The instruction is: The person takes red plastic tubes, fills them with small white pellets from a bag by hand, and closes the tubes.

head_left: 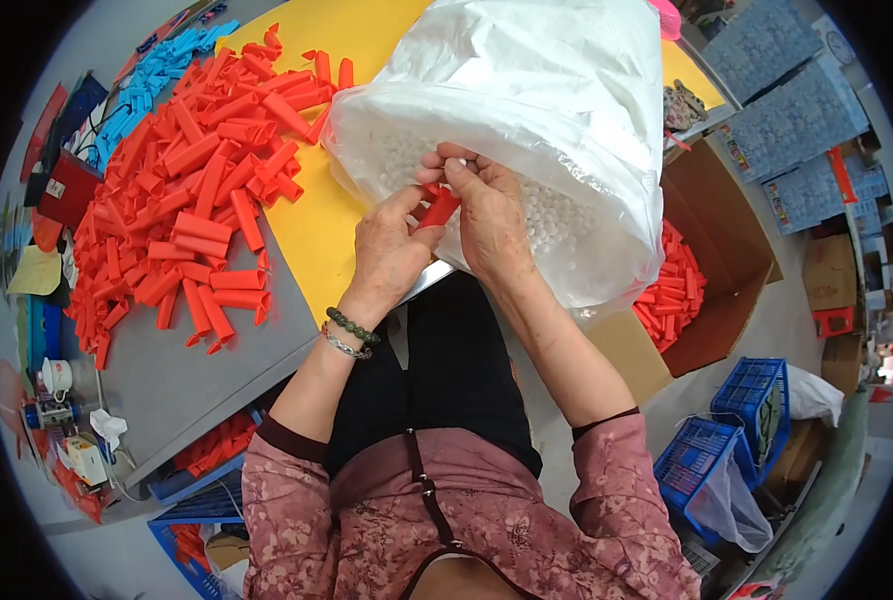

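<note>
My left hand (390, 246) is closed around a short red plastic tube (437, 207), held upright over the mouth of a large white bag. In the bag (526, 70) lie lots of small white balls (558, 216). My right hand (493, 222) is beside the left, thumb and fingertips pinched on what looks like a small white ball (463, 162) just above the tube. A big heap of similar red tubes (201, 190) spreads over the table to the left of my hands.
Blue pieces (151, 80) lie behind the red heap on the yellow-and-grey table (306, 240). At the right stands an open cardboard box (721, 270) with more red tubes (674, 290). Blue plastic baskets (701, 455) are on the floor at the lower right.
</note>
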{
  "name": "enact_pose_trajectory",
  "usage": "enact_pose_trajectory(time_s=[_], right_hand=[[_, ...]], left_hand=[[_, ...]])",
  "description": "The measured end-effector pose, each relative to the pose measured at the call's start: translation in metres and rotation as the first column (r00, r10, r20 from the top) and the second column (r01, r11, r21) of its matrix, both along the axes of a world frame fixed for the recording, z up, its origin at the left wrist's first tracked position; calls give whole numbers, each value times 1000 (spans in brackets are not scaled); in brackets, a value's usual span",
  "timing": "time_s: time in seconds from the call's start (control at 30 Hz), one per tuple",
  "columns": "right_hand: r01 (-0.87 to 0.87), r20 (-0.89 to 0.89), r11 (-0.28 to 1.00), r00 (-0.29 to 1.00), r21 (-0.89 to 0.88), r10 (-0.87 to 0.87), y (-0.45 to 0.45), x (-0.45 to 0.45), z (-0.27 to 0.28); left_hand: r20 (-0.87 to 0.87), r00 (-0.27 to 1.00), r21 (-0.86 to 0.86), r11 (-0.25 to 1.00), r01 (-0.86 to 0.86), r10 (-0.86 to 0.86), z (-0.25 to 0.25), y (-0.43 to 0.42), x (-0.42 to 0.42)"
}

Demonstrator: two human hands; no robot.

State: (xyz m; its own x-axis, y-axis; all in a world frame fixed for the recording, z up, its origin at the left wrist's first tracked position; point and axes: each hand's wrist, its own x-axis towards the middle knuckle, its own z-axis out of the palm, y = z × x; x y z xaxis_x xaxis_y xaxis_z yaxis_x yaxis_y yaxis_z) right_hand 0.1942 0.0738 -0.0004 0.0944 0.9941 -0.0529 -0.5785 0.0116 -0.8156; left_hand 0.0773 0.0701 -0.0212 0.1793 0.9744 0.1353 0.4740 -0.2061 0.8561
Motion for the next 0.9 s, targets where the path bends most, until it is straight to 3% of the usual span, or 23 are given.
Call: enact_pose_trajectory(time_s=[0.2,0.37,0.47,0.6,0.67,0.8,0.9], right_hand=[[38,-99,999,994,5,-37,1,-6,-3],[59,-185,998,981,-2,-58,9,-3,-6],[100,-48,991,994,91,-96,11,2,-5],[27,178,991,983,132,-50,5,11,-1],[-5,297,991,954,131,-35,3,11,2],[-29,261,991,965,132,-6,2,11,2],[-76,248,986,968,150,37,5,13,-6]], left_hand=[[38,999,-31,999,-15,16,1,-2,0],[175,984,-137,991,-5,29,-5,0,-3],[278,960,-107,994,7,23,-5,-2,-5],[388,921,-74,997,15,16,-14,-4,-12],[358,934,-60,998,26,-3,-15,-5,-13],[357,934,-96,994,53,-15,-14,-6,-15],[281,958,-13,998,55,-49,-15,-5,-18]])
